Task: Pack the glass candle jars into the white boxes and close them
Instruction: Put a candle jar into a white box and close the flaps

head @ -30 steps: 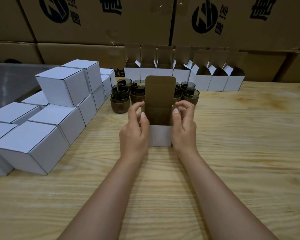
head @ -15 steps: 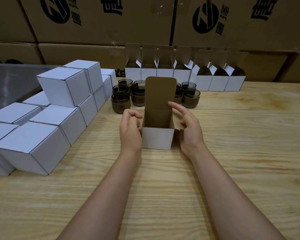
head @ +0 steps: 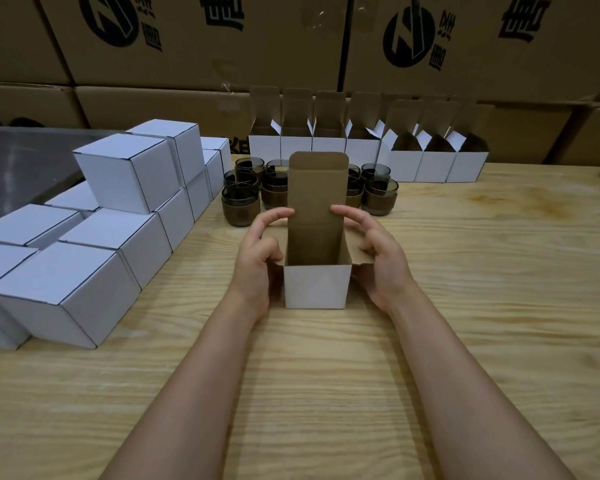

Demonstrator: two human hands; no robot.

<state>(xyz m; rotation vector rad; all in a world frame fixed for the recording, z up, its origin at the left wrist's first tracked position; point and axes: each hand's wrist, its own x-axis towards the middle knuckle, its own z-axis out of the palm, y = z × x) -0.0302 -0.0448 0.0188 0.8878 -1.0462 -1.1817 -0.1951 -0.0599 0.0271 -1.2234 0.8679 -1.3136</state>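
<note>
On the desk (head: pixel 326 375), my left fingers (head: pixel 274 216) curl round the open white box (head: pixel 314 289) on its left side, hiding that flap. My right fingers (head: pixel 347 211) pinch its right flap. Its inside is too dark to read. The raised lid hides some of the candle jars (head: pixel 239 206) beyond.

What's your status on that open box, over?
Side flaps pinched by left grip and right grip. Lid of open box upright, no jar seen inside. Behind it, jars; nothing blocking.

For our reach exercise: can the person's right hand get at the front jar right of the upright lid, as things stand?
Probably yes: the right hand, holding a flap of the open box, has only bare table between it and the jar.
</note>
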